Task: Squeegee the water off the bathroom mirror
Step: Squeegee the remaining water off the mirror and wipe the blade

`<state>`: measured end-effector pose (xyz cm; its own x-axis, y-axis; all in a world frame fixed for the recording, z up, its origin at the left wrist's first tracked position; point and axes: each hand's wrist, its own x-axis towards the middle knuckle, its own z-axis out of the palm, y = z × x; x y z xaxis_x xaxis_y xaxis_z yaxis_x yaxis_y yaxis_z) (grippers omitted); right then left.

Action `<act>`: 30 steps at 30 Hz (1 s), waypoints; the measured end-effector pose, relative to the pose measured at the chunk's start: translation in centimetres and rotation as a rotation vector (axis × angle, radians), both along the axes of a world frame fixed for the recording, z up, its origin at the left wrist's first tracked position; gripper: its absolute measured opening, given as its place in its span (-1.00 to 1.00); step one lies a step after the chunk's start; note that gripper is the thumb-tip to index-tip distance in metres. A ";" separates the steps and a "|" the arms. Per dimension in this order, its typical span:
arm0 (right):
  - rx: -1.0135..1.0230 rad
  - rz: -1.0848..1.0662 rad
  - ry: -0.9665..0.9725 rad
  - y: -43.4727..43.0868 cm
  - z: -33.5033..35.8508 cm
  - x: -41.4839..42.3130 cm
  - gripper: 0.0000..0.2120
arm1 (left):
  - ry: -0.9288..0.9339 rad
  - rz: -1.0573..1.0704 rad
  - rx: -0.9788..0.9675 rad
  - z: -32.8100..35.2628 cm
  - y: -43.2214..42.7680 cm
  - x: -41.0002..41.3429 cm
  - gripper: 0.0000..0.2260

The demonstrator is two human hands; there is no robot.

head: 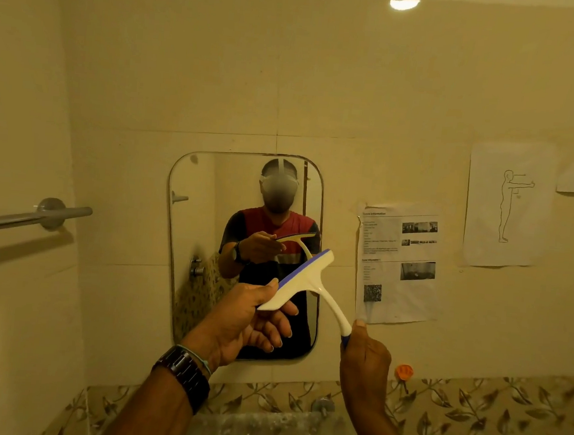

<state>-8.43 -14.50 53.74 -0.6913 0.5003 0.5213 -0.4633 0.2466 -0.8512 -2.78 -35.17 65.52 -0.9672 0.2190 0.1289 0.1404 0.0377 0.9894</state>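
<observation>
- While we are facing the mirror point(210, 218), which is hanging on the tiled wall at the centre of the frame, we are holding the squeegee point(308, 280) up in front of its lower right part with both hands.
- The squeegee, white with a purple blade edge, is lying tilted, its head running from lower left to upper right and its handle curving down to the right.
- Its own reflection is showing separately, higher in the glass, so it is sitting off the mirror, not against it.
- Our left hand point(253, 321), just below centre, is turning palm up and half closing: the thumb is resting on the near end of the head while the loosely curled fingers are cupping it from beneath.
- Our right hand point(365, 360), at lower right of centre, is clenching the blue end of the handle, with the thumb pointing up along it.
- We are wearing a dark wristwatch point(183, 377) on the left wrist, at the lower middle.
- A metal towel bar point(28, 217) is sticking out at the left edge.
- Printed sheets point(398, 264) are hanging on the wall right of the mirror.
- We are not managing to tell whether water is lying on the glass.
</observation>
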 end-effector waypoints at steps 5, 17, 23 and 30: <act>-0.019 -0.033 -0.034 -1.2 0.5 0.2 -0.34 | -0.007 0.038 0.045 0.0 -1.0 -0.2 -0.46; -0.124 0.008 0.014 -2.9 2.5 2.1 -0.31 | 0.193 0.242 0.126 -0.7 -0.1 -0.5 -0.45; -0.098 0.147 0.118 -4.1 5.1 2.9 -0.54 | 0.273 0.109 0.060 -0.5 3.7 -1.2 -0.63; 0.016 0.237 0.230 -3.8 10.9 0.9 -0.69 | 0.384 0.152 0.132 3.0 9.2 -3.0 -0.71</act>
